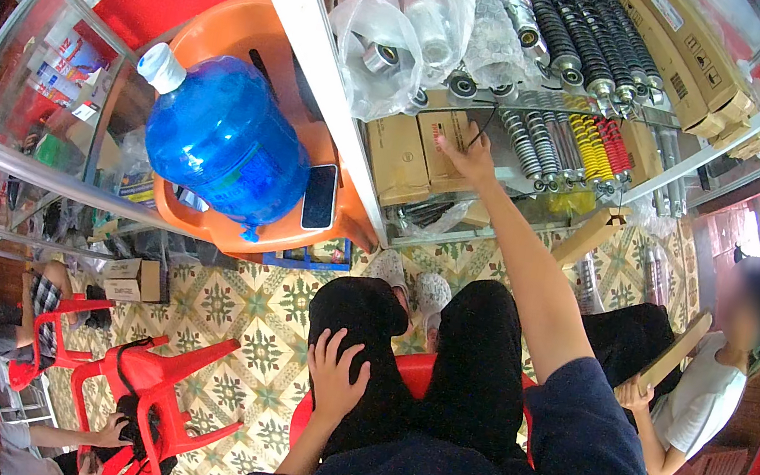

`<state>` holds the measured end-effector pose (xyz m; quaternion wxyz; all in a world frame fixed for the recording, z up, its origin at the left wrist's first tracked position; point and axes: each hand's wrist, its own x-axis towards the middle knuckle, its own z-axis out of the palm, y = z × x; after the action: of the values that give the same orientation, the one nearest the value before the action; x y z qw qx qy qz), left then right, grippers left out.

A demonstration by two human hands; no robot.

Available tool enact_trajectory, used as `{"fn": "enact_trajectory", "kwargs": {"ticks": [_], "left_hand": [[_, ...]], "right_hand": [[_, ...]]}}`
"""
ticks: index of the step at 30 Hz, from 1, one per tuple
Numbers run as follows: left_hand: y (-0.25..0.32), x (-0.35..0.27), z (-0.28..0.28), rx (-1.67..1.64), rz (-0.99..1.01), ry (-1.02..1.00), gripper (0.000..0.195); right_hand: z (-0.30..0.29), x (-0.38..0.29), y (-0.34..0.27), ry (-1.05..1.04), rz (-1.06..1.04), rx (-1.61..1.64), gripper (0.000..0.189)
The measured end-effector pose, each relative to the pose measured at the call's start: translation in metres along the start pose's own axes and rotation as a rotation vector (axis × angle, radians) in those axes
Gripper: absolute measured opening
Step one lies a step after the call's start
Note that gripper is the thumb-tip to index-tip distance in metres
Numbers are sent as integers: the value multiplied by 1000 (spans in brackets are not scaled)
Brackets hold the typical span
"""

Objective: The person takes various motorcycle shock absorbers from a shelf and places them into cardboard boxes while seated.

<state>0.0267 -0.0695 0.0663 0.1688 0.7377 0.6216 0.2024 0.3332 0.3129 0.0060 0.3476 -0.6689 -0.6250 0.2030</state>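
Note:
My left hand [337, 377] rests on my black-trousered left thigh, fingers apart and holding nothing. My right hand [471, 157] reaches out to the glass shelf unit, in front of brown cardboard boxes [398, 156]. A thin black strip [486, 123] runs down to its fingers; whether they grip it, I cannot tell. To the right of this hand, shock absorbers with silver springs [528, 145], yellow springs [591, 147] and red springs [613, 146] stand in a row. On the shelf above lie black-spring shock absorbers [583, 36] and plastic-wrapped parts [409, 30].
An orange plastic chair [228, 19] holds a blue water jug [227, 136] and a smartphone [319, 196]. Long cardboard boxes [697, 56] lie at upper right. A person [700, 399] beside me holds a long carton [673, 352]. Two people sit left, near red plastic stools [159, 381].

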Motion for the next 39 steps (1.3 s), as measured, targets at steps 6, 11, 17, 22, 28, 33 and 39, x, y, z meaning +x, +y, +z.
{"fn": "enact_trajectory", "kwargs": {"ticks": [6,11,17,22,28,33,39], "left_hand": [[0,-3,-2,7,-34,-8,31],[5,2,1,-4,-28,-65,31],[4,1,2,5,-56,-79,29],[6,6,0,10,-26,-56,28],[-2,-2,2,-8,-35,-12,30],[1,-5,3,-18,-22,-9,30],[-2,-7,2,-16,-1,14,30]], "right_hand": [[-17,-23,-30,-55,1,170,105],[0,-32,14,80,-46,107,104],[-2,-29,-5,-6,-87,131,107],[3,-7,-5,-54,74,-99,105],[-12,-47,-30,68,-476,-395,99],[-5,-96,-63,-145,-744,-438,80],[13,-81,-84,-205,-530,-595,74]]}}
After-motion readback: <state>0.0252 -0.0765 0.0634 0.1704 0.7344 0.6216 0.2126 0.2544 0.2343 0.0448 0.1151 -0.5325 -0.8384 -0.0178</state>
